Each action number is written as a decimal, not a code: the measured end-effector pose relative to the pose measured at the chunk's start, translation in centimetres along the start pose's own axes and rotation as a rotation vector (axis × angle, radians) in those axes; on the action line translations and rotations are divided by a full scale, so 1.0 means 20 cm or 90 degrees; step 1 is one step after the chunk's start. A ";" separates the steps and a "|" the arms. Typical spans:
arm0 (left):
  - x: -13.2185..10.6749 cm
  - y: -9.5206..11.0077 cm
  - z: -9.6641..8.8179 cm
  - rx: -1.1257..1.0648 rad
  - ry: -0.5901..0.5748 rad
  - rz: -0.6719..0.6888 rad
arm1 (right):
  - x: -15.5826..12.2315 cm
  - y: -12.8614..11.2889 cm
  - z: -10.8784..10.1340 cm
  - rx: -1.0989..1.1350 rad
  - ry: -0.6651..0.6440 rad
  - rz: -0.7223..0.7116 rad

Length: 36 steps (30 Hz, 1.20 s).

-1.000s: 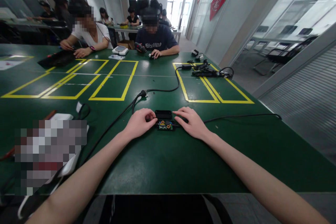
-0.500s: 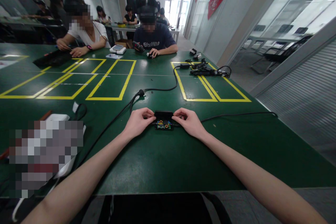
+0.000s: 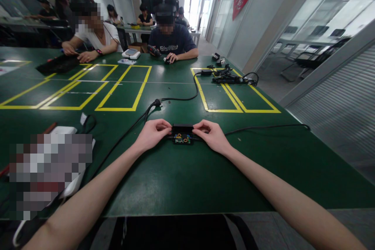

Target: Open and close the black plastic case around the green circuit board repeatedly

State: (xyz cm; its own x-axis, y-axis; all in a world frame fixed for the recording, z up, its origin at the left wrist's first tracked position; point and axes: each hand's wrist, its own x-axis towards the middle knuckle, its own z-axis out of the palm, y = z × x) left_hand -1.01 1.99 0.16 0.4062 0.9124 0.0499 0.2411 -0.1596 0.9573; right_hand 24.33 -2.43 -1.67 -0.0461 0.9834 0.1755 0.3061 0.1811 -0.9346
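A small black box with an open circuit board lies on the green table in front of me. My left hand pinches its left end, fingers curled, where a black cable meets it. My right hand pinches its right end, where another black cable runs off to the right. Both hands rest on the table on either side of the box.
Yellow taped rectangles mark the table beyond. Black cables and adapters lie at the far right. A white device and pixelated things sit at my left. Two people sit working at the far edge.
My right fingers have curled from lying stretched over the box's right end into a pinch at it. My left hand has stayed at the left end. The view has shifted slightly.
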 end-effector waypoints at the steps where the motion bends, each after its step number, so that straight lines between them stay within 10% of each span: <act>1: 0.00 0.00 0.00 -0.001 0.000 0.001 | 0.00 0.00 0.00 -0.002 -0.002 -0.002; 36: -0.05 0.07 0.00 0.122 -0.024 0.061 | -0.05 -0.07 -0.07 -0.128 -0.145 -0.158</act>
State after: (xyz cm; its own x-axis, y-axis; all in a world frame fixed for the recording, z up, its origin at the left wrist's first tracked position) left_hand -1.02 0.87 1.51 0.4672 0.8755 0.1236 0.3611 -0.3165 0.8772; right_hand 25.19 -3.76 -0.13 -0.3447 0.8914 0.2943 0.4381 0.4300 -0.7894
